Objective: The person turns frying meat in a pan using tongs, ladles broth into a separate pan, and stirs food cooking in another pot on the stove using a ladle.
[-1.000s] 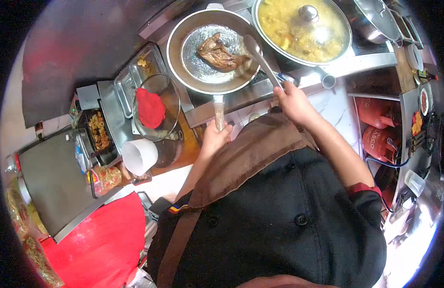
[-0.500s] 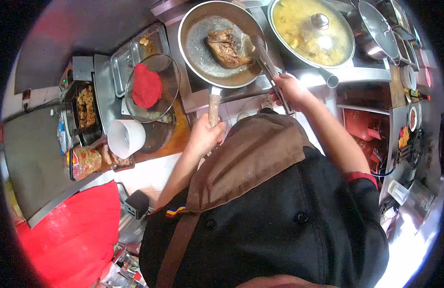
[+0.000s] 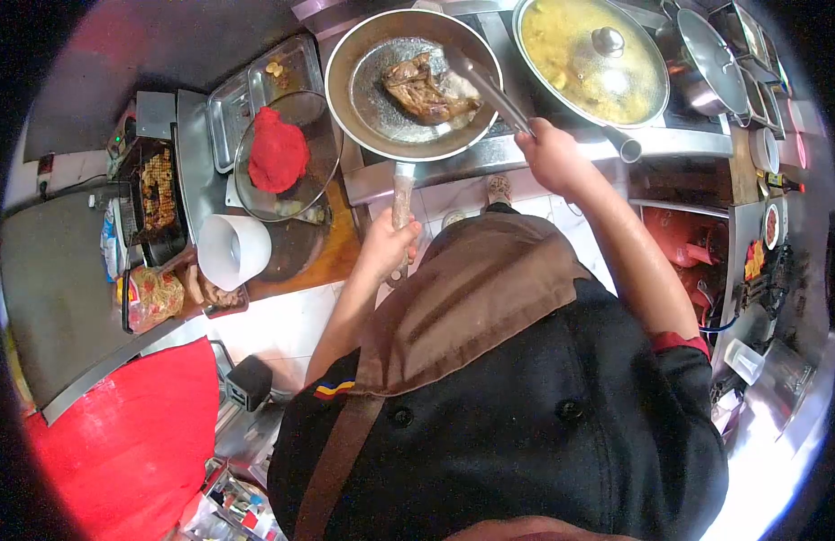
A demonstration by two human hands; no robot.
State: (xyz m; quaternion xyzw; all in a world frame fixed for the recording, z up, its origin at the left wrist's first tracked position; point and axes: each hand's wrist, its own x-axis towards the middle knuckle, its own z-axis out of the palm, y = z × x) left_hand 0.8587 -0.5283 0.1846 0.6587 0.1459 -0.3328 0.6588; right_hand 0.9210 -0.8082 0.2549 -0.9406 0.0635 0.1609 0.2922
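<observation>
My left hand [image 3: 390, 242] is wrapped round the speckled handle of a frying pan [image 3: 344, 90] on the stove. A browned piece of meat [image 3: 419, 90] lies in the pan's shiny liquid. My right hand [image 3: 555, 155] grips metal tongs [image 3: 499, 97], whose tips reach over the pan's right side, just right of the meat. Whether the tips touch the liquid or the pan I cannot tell. No meat shows between them.
Right of the frying pan stands a wide pan of yellow food under a glass lid [image 3: 607, 41]. A steel pot [image 3: 706, 63] is farther right. On the left are a red cloth [image 3: 278, 151] on a glass lid, a white container [image 3: 234, 252] and a metal tray [image 3: 230, 122].
The tongs have come away from the meat's right end, and my right hand has moved up and to the right. My left hand still holds the pan handle.
</observation>
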